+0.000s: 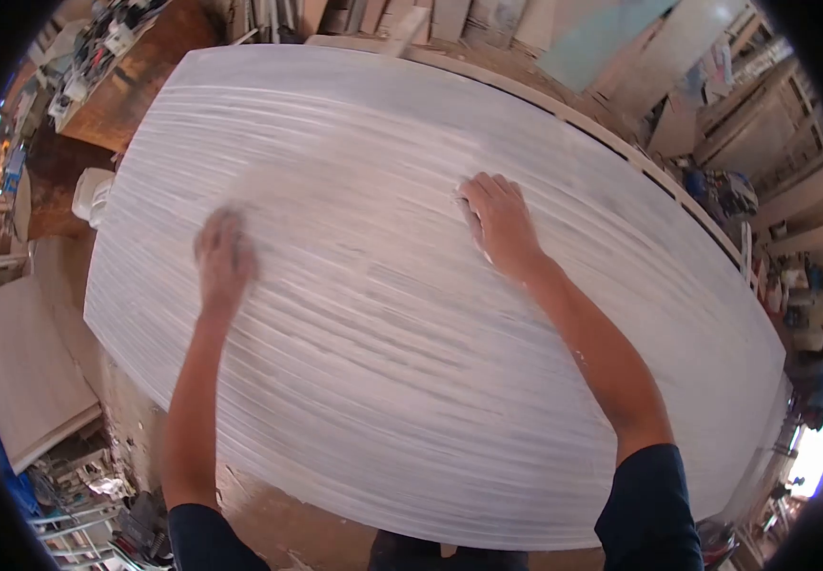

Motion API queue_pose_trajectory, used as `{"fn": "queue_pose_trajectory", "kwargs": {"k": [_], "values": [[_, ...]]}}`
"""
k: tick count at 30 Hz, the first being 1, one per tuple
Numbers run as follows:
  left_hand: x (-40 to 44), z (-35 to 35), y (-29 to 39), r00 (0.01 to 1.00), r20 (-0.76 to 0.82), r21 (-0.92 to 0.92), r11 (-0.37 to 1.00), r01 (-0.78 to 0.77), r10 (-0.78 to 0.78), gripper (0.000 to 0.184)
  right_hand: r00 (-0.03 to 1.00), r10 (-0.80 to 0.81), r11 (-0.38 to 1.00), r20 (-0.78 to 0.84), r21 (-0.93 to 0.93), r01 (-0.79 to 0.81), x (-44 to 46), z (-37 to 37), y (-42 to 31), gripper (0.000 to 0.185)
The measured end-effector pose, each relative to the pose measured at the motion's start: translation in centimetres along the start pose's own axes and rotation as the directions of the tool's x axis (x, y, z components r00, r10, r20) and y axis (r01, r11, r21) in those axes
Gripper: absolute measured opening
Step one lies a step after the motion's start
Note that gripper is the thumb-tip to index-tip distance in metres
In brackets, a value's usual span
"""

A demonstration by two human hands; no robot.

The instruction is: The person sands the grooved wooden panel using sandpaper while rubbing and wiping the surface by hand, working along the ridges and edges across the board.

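A big white board (402, 409) lies flat right in front of the person & fills most of the view. It's got lots of long, thin stripes running across it, w/ a smoother, browner patch up near the mid. of the top part.

The L hand (226, 257) is over the L part of the board. It's blurry, fingers bent a bit & pointing away from the person. There's a dark bit by the fingers, but can't tell what it is, or if the hand is gripping anything.

The R hand (502, 214) is on the upper part of the board, a bit R of the mid. Its fingers are bent down on the board, w/ white dust on them. Can't tell if smth. is tucked under it, so can't say if that grip is open or closed.

The 2 hands are well apart. Both arms have short dark sleeves (649, 504).

Past the board's top L corner is a brown desk (136, 71) w/ a messy pile on it. A white jug (95, 195) is just beside the board's L edge. Flat wood sheets (31, 362) are lower down on the L. Top R has a pale blue-green sheet (602, 43) & lots of old planks (749, 124).
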State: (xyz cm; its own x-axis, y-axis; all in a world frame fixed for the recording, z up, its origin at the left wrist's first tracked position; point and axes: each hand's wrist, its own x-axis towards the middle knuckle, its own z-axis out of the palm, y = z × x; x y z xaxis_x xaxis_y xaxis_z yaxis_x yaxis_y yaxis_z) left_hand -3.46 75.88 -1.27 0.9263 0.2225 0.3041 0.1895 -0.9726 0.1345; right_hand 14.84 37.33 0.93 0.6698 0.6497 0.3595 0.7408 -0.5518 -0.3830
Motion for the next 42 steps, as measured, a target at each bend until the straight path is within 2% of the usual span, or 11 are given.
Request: {"fn": "queue_pose_trajectory", "kwargs": {"k": [5, 12, 14, 18, 25, 27, 31, 32, 36, 40, 42], "values": [[-2.7, -1.8, -13.0, 0.973, -0.083, 0.044, 0.974, 0.221, -0.216, 0.050, 1.000, -0.016, 1.000, 0.002, -0.013, 0.016, 10.0, 8.1, -6.2, 0.015], [-2.2, -2.5, -12.0, 0.961, -0.093, 0.007, 0.965, 0.264, -0.262, 0.051, 0.997, -0.004, 0.992, -0.073, -0.130, -0.005, 24.1, 19.7, -15.8, 0.026], [-2.3, -2.4, -12.2, 0.962, -0.091, 0.011, 0.966, 0.259, -0.257, 0.050, 1.000, 0.022, 1.000, -0.015, -0.001, -0.022, 26.6, 20.4, -17.3, 0.026], [-2.4, -2.4, -12.4, 0.971, -0.102, 0.010, 0.975, 0.220, -0.218, 0.048, 0.998, -0.010, 1.000, 0.068, 0.025, 0.009, 22.0, 16.7, -13.7, 0.025], [-1.8, -2.3, -11.2, 0.960, -0.046, 0.144, 0.950, 0.278, -0.275, 0.051, 0.993, 0.115, 0.988, -0.006, -0.100, -0.115, -8.6, -4.7, 5.4, 0.021], [-1.7, -2.4, -11.1, 0.963, -0.043, 0.125, 0.955, 0.269, -0.266, 0.050, 0.940, 0.332, 0.938, 0.084, -0.135, -0.319, -10.8, -9.0, 4.6, 0.018], [-2.1, -1.7, -12.6, 0.970, -0.060, 0.107, 0.965, 0.240, -0.235, 0.050, 0.999, 0.044, 0.996, -0.024, -0.081, -0.046, -4.1, 0.2, 3.5, 0.015], [-2.2, -1.6, -13.1, 0.973, -0.055, 0.113, 0.966, 0.231, -0.226, 0.050, 0.999, 0.023, 0.999, -0.025, 0.048, -0.021, 0.5, 3.5, 0.8, 0.021], [-2.5, -1.3, -14.5, 0.976, -0.044, 0.058, 0.975, 0.215, -0.213, 0.050, 1.000, -0.014, 1.000, -0.011, 0.006, 0.014, 15.9, 13.3, -9.3, 0.026], [-2.1, -1.4, -14.2, 0.974, -0.048, 0.028, 0.975, 0.221, -0.219, 0.050, 0.999, 0.016, 0.995, 0.030, -0.099, -0.013, 11.9, 10.6, -6.8, 0.024], [-2.4, -1.1, -14.5, 0.978, -0.063, -0.001, 0.980, 0.201, -0.200, 0.050, 0.974, 0.198, 0.980, 0.107, -0.052, -0.194, 3.5, 4.5, -1.5, 0.024]]}}
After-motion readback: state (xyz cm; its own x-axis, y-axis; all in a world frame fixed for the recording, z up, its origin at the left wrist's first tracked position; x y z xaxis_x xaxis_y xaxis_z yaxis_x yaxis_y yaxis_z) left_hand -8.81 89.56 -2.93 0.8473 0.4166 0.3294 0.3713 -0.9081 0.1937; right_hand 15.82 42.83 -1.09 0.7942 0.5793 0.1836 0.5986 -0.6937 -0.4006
